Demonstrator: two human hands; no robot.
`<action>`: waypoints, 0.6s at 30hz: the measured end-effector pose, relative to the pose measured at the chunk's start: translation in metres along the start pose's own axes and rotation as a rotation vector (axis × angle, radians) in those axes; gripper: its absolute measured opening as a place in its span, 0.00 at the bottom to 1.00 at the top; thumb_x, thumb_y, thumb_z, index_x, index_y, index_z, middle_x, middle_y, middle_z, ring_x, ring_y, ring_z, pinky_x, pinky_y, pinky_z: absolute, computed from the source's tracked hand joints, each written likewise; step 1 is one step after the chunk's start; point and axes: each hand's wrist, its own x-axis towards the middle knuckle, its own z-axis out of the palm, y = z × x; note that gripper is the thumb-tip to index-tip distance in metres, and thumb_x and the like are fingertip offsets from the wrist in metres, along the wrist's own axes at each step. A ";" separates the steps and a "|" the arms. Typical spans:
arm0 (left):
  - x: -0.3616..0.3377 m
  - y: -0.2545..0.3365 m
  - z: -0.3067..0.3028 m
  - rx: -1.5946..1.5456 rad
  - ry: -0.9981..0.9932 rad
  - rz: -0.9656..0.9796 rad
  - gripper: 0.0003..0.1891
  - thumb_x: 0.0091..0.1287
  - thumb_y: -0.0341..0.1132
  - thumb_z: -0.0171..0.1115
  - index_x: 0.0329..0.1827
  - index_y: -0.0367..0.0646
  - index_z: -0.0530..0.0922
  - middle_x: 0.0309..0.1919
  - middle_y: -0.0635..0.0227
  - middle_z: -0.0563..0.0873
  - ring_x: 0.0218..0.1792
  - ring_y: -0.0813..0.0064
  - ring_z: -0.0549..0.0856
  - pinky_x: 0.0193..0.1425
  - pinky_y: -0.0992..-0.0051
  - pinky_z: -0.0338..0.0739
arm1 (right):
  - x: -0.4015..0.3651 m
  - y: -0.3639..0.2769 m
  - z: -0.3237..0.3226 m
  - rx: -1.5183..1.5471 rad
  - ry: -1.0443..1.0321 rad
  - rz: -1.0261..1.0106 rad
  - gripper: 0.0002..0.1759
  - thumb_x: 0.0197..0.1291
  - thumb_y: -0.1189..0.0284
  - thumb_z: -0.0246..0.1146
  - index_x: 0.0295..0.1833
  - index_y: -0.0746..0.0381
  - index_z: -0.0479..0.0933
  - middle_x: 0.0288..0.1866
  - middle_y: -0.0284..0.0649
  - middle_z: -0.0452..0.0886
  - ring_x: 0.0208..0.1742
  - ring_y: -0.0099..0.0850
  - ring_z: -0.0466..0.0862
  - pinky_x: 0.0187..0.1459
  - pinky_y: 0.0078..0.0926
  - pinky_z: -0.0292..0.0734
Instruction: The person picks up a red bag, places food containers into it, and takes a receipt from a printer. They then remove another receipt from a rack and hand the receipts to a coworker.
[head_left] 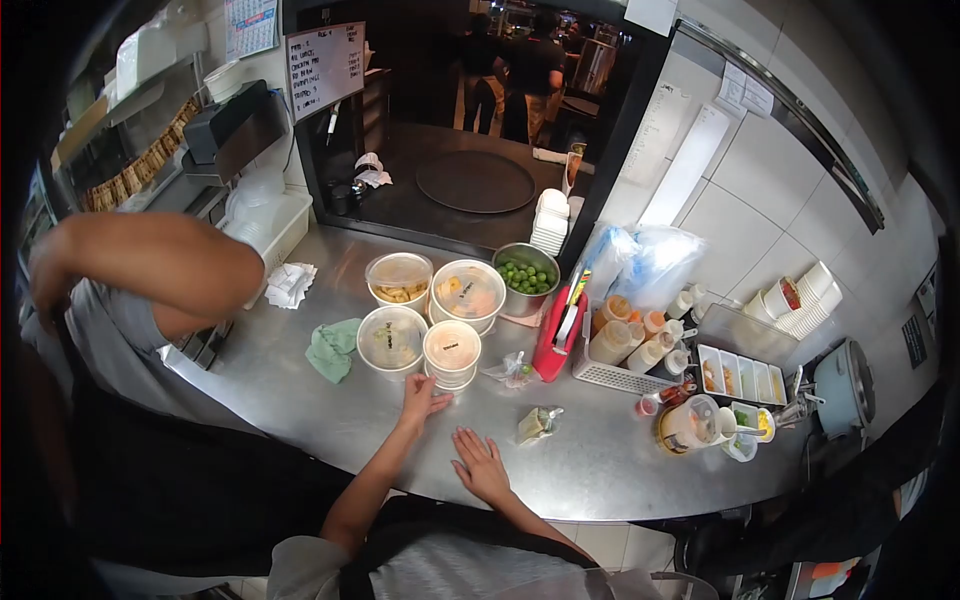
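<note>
My left hand (424, 400) is at the base of a stack of round lidded containers (452, 352), fingers apart and holding nothing. To its right, my right hand (482, 466) lies spread and flat on the steel counter (380, 440). Behind the stack stand more lidded tubs: one with greenish contents (392, 340), one with yellowish pieces (399, 279) and one with orange contents (467, 290). A small clear packet (540, 425) rests right of my hands, and a crumpled plastic bag (512, 370) lies beside the stack.
A metal pot of limes (526, 278), a red tape dispenser (562, 330) and a basket of squeeze bottles (625, 375) stand behind. A green cloth (333, 350) lies left. A co-worker's arm (170, 265) reaches in at left. Two people stand beyond the pass-through.
</note>
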 end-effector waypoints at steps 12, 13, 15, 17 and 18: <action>-0.028 0.129 -0.054 0.586 -0.220 0.208 0.15 0.67 0.43 0.53 0.45 0.42 0.79 0.30 0.66 0.85 0.30 0.77 0.85 0.33 0.78 0.77 | 0.000 0.004 -0.001 0.043 -0.016 -0.007 0.30 0.63 0.59 0.52 0.68 0.59 0.59 0.72 0.37 0.58 0.73 0.31 0.56 0.68 0.44 0.49; -0.013 0.136 -0.066 0.585 -0.097 0.343 0.13 0.66 0.41 0.53 0.42 0.41 0.80 0.27 0.67 0.85 0.29 0.78 0.85 0.32 0.77 0.76 | 0.000 0.004 -0.002 0.049 -0.016 -0.008 0.30 0.63 0.59 0.52 0.68 0.59 0.59 0.72 0.37 0.58 0.73 0.31 0.56 0.68 0.44 0.49; 0.027 0.146 -0.082 0.674 0.193 0.607 0.12 0.65 0.37 0.53 0.38 0.39 0.82 0.26 0.64 0.85 0.30 0.73 0.85 0.33 0.73 0.77 | 0.000 0.004 -0.003 0.055 -0.018 -0.002 0.30 0.63 0.59 0.52 0.68 0.59 0.59 0.72 0.37 0.58 0.72 0.31 0.56 0.68 0.44 0.49; 0.067 0.148 -0.092 0.863 0.399 0.715 0.14 0.63 0.38 0.53 0.37 0.38 0.83 0.28 0.58 0.86 0.32 0.65 0.86 0.36 0.68 0.77 | 0.000 0.004 -0.003 0.061 -0.023 -0.001 0.30 0.63 0.59 0.53 0.68 0.58 0.60 0.72 0.37 0.58 0.72 0.31 0.56 0.68 0.44 0.49; 0.089 0.148 -0.098 0.960 0.434 0.695 0.15 0.62 0.40 0.54 0.37 0.37 0.83 0.29 0.55 0.85 0.34 0.61 0.86 0.39 0.66 0.77 | 0.000 0.005 -0.002 0.063 -0.022 -0.003 0.30 0.62 0.59 0.53 0.68 0.58 0.60 0.72 0.37 0.58 0.72 0.31 0.57 0.67 0.44 0.49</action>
